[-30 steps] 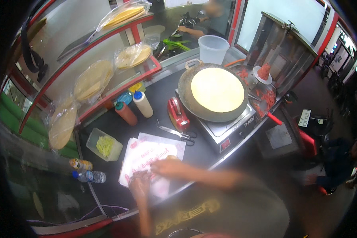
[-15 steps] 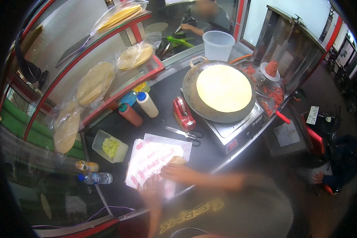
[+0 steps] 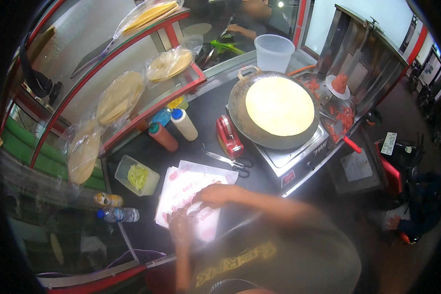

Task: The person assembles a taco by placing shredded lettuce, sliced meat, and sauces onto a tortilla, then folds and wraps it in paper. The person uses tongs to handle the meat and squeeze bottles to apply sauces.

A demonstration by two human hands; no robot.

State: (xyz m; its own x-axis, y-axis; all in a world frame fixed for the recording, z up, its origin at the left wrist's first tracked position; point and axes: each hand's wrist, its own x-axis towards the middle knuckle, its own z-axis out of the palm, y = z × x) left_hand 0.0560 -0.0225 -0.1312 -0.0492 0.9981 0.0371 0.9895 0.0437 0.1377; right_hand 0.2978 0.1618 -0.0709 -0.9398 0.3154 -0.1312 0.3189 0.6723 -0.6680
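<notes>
White wrapping paper with red print lies as a stack on the dark counter. My right hand bends over its top sheet, fingers closed on a fold. Close by, my left hand grips the sheet's near part, its fingers bent and somewhat blurred. A folded flatbread seen by the right hand earlier is now hidden under hand and paper. Just beyond the stack are black-handled scissors and a red tape dispenser.
A griddle pan with a pale flatbread sits on a stove. To the left stand sauce bottles, a tub of shredded lettuce and a water bottle. Shredded red meat lies beneath a vertical spit.
My right hand has moved up and left over the flatbread, which has gone out of sight. The left hand has shifted slightly up. The whole view has tilted a little.
</notes>
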